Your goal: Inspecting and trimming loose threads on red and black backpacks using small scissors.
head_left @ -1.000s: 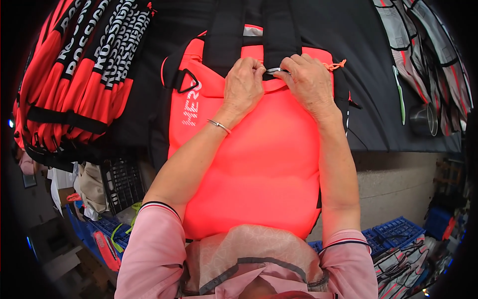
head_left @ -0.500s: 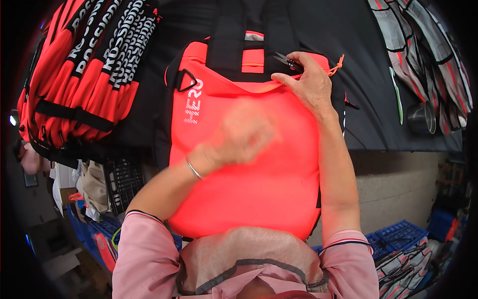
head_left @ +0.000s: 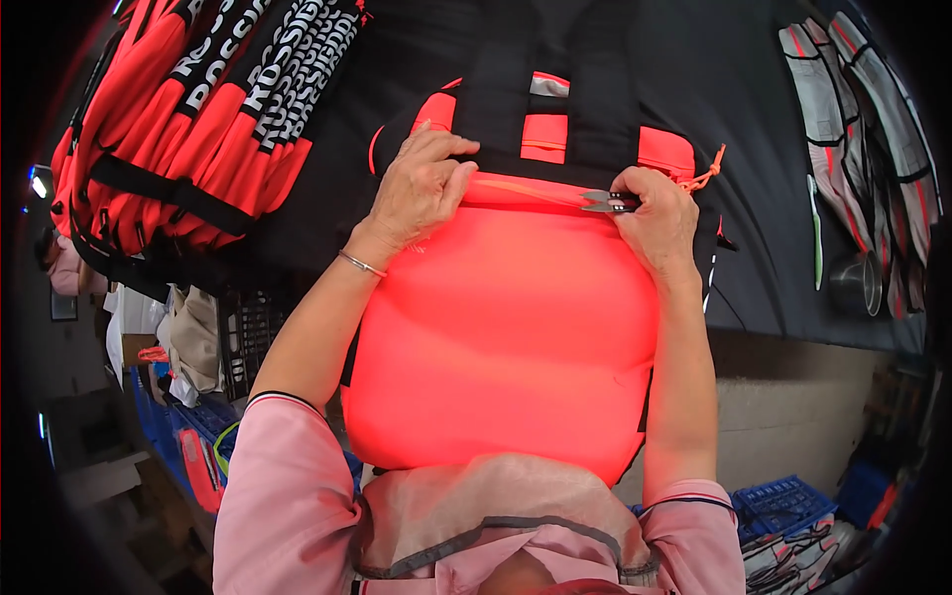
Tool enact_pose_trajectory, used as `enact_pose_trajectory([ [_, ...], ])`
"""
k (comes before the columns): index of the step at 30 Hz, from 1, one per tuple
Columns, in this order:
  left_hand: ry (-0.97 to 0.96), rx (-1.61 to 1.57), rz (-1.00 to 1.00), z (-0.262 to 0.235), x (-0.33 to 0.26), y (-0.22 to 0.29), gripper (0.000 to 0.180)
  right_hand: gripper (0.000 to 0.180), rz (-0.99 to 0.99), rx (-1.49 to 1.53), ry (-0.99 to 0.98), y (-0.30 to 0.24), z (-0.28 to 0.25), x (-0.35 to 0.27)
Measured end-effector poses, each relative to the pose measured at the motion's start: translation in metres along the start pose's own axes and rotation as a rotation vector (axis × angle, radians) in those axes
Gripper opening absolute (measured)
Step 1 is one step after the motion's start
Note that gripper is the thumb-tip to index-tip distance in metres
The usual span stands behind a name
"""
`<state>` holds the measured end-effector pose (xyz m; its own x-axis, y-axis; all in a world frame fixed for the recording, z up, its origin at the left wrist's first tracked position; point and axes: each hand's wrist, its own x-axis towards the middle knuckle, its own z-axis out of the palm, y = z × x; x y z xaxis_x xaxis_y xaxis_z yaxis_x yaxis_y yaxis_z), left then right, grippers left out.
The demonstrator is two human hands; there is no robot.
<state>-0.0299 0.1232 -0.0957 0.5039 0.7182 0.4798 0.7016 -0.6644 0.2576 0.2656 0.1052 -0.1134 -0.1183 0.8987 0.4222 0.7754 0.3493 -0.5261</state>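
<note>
Left hand (head_left: 421,193) is now up near the top of the red bag (head_left: 506,327), mid-frame; I can't tell if it grips. Right hand (head_left: 656,218) holds small scissors (head_left: 608,202). White letters (head_left: 297,79) mark the stacked bags (head_left: 223,149), upper left.

Room between coral bag (head_left: 496,337) and toothbrush (head_left: 816,238); red-and-black stack (head_left: 220,149) in the way at left.

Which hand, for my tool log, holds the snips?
The right hand holds the snips, pointed left over the coral bag. The left hand, at the bag's upper left, shows no tool.
</note>
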Motion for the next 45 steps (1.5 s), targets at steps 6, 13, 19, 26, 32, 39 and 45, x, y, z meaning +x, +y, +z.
enact_pose_trajectory([
  [6,0.098,0.094,-0.226,0.013,0.017,0.022,0.009,0.015,-0.075,-0.015,0.04,-0.001,0.001,-0.002],
  [13,-0.199,0.442,-0.408,0.009,0.033,0.012,0.014,0.021,-0.049,0.002,0.083,0.0,0.004,-0.002],
  [19,-0.113,0.486,-0.148,0.015,0.028,-0.011,0.006,0.031,-0.033,0.002,0.078,-0.001,0.005,-0.001],
  [26,-0.032,0.348,-0.047,0.012,0.025,-0.027,0.004,0.019,0.056,0.036,0.044,0.003,0.005,-0.001],
  [32,0.11,0.266,-0.032,0.001,0.0,-0.013,0.011,0.018,0.1,0.029,-0.012,0.0,0.006,0.001],
  [39,0.083,0.209,-0.228,0.012,-0.004,-0.018,0.017,0.019,0.123,0.037,0.018,-0.007,0.013,0.003],
  [45,0.001,0.288,-0.317,0.016,0.001,-0.017,0.008,0.02,0.095,0.016,0.045,-0.008,0.013,0.004],
])
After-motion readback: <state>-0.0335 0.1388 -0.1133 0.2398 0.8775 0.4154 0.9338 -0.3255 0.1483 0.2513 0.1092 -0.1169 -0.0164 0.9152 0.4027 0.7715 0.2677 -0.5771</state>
